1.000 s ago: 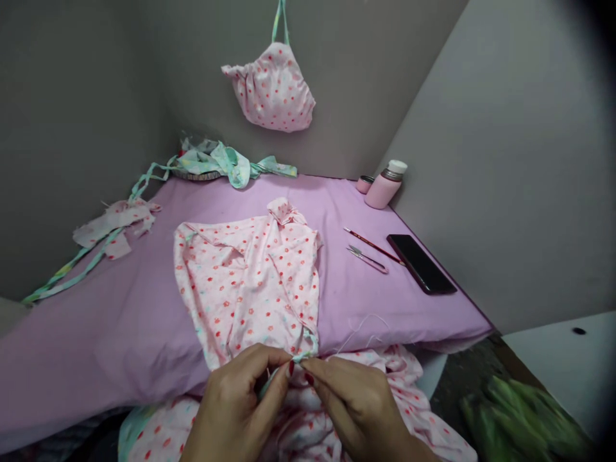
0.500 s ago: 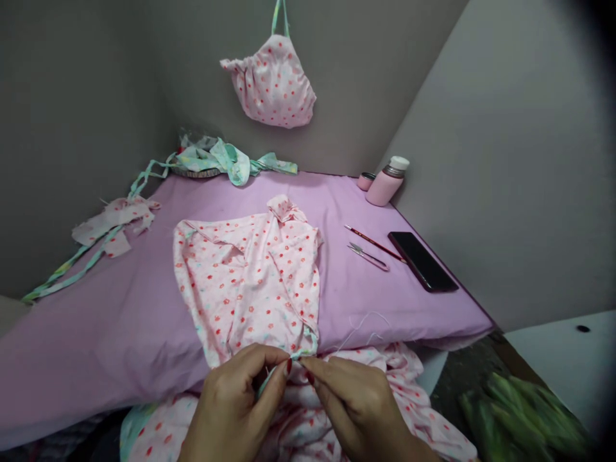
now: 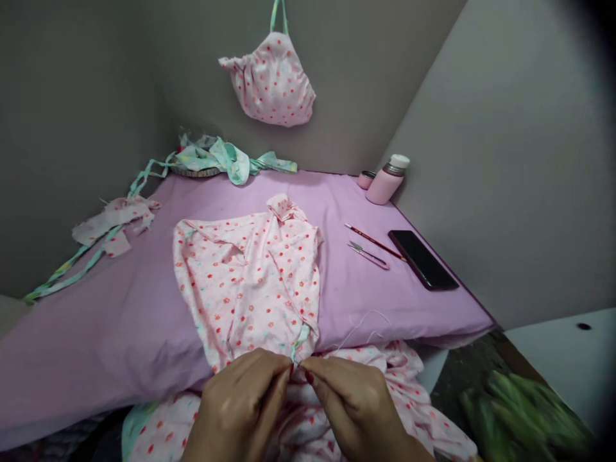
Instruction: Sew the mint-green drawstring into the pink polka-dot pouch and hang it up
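Observation:
Pink cloth with red dots (image 3: 255,282) lies over the table's front edge, with more of it bunched below around my wrists. A narrow mint-green fabric strip (image 3: 301,337) runs along its lower right corner. My left hand (image 3: 245,398) is closed, pinching the end of this strip between thumb and fingertips. Right beside it, my right hand (image 3: 351,398) is closed in a pinch too, the fingertips almost touching the left ones. A thin sliver like a sewing needle shows at its fingertips, too small to see well. White thread (image 3: 368,314) loops on the table behind the right hand.
On the lilac tablecloth (image 3: 120,308) to the right lie thread snips (image 3: 369,255), a pencil (image 3: 373,240) and a phone (image 3: 423,260). A pink bottle (image 3: 385,183) stands behind. Fabric scraps (image 3: 118,221) lie left; a dotted pouch-like piece (image 3: 276,83) hangs on the wall.
My left hand has rolled over slightly, its thumb now tucked closer to the fingers. The green strip, bent sideways before, now runs straighter down to the fingertips.

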Demonstrator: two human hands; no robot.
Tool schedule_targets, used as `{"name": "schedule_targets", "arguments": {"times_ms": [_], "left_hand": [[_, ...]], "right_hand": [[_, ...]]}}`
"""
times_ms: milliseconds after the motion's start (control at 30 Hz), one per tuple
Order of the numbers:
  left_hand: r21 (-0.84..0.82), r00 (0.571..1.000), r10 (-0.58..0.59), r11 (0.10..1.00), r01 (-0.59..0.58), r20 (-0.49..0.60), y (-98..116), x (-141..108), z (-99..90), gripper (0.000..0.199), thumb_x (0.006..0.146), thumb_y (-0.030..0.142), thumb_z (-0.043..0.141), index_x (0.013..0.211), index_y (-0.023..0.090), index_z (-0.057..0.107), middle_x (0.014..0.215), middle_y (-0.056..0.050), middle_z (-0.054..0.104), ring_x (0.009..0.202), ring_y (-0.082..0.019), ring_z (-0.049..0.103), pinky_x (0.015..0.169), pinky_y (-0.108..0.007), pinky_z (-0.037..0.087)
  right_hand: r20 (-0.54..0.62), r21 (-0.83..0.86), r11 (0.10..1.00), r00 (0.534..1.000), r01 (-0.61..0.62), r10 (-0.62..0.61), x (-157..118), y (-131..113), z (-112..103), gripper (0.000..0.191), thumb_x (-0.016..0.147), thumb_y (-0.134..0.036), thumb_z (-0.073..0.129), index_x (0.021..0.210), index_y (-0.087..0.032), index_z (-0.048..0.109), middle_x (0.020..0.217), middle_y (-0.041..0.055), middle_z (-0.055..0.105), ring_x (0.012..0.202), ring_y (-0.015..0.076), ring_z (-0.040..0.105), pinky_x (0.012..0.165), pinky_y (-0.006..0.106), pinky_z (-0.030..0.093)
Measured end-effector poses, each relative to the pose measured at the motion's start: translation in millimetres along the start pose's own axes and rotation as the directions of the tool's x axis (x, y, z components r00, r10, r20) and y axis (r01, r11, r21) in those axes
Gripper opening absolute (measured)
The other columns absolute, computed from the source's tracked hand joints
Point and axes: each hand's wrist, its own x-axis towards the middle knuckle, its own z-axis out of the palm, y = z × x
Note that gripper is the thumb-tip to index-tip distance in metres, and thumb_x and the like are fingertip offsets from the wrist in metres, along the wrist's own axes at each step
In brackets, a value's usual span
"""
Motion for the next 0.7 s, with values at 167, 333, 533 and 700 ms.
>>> {"name": "schedule_targets", "arguments": {"times_ms": [167,333,533,700], "left_hand": [[-0.031,1.000,-0.015,0.999,0.016,0.027,-2.7,-2.8,2.2,0.016,0.085,0.008,0.044,0.092,0.018,0.055,0.077,-0.001,0.064,0.068,-0.012,0.062,0.061,-0.021,0.048],[-0.058,0.999,-0.031,0.998,0.033,0.030,-3.4,-3.6,3.0,0.015,0.085,0.008,0.046,0.092,0.019,0.055,0.078,0.000,0.065,0.071,-0.011,0.062,0.063,-0.020,0.048],[-0.080,0.992,-0.125,0.989,0.124,-0.008,-2.3,-5.5,4.6,0.009,0.085,0.014,0.052,0.089,0.020,0.057,0.076,0.002,0.065,0.068,-0.010,0.062,0.062,-0.018,0.048],[-0.039,0.990,-0.070,0.997,0.066,-0.120,-2.6,-8.9,6.4,0.012,0.083,0.012,0.055,0.092,0.019,0.058,0.079,0.001,0.067,0.070,-0.010,0.064,0.064,-0.017,0.049]], "right_hand": [[0.069,0.125,0.984,0.990,-0.130,0.122,1.8,-0.4,0.5,0.023,0.081,-0.010,0.042,0.079,-0.016,0.063,0.070,0.0037,0.066,0.061,0.0129,0.061,0.057,0.020,0.043],[0.091,0.184,0.971,0.986,-0.152,0.137,7.3,-1.1,-2.1,0.024,0.082,-0.010,0.043,0.080,-0.017,0.066,0.072,0.0027,0.068,0.063,0.0126,0.062,0.058,0.020,0.043],[0.096,0.350,0.907,0.972,-0.233,0.213,9.7,-4.3,-1.5,0.025,0.082,-0.011,0.048,0.090,-0.021,0.069,0.076,-0.0005,0.069,0.068,0.0110,0.063,0.062,0.017,0.045],[0.099,0.395,0.886,0.970,-0.244,0.224,7.6,-5.6,1.5,0.025,0.082,-0.012,0.048,0.097,-0.020,0.067,0.080,0.0005,0.069,0.073,0.0119,0.063,0.066,0.019,0.047]]}}
